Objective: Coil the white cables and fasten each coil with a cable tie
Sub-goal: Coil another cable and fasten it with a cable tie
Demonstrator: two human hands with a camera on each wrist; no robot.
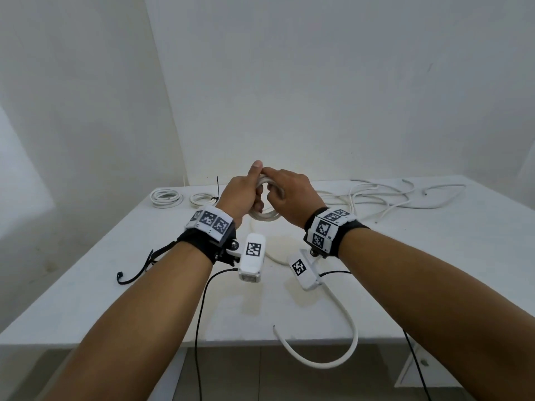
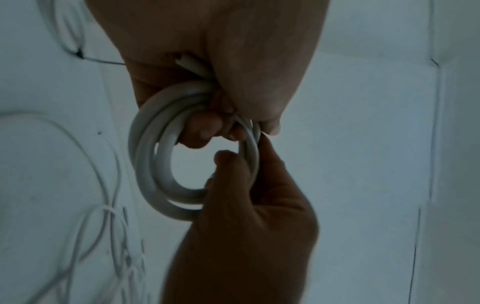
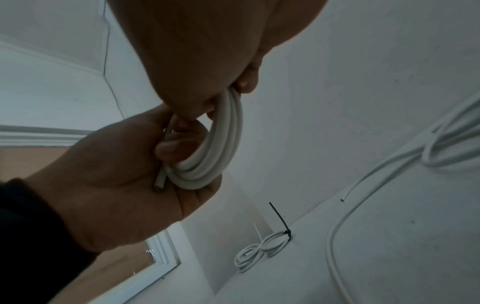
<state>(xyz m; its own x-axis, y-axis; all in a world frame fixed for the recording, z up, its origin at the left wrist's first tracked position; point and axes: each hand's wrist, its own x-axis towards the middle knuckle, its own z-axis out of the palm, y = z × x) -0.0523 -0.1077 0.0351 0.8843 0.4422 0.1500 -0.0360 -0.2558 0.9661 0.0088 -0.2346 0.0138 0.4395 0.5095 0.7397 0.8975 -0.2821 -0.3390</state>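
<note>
Above the middle of the table, both hands hold a coil of thick white cable [image 1: 265,216] with a few turns. My left hand [image 1: 246,195] grips one side of the coil [image 2: 149,164], fingers curled through the ring, with a cut cable end [image 3: 159,183] lying in its palm. My right hand [image 1: 289,195] pinches the opposite side of the coil [image 3: 228,139] between thumb and fingers. The cable's free tail [image 1: 346,322] runs down across the table and loops over the front edge.
Two finished coils lie at the back left: one [image 1: 166,197] with a white tie, one [image 1: 202,199] with a black tie [image 1: 217,183] standing up. Several loose white cables [image 1: 390,195] sprawl across the back right. White walls close off the table [image 1: 86,285] behind and to the left.
</note>
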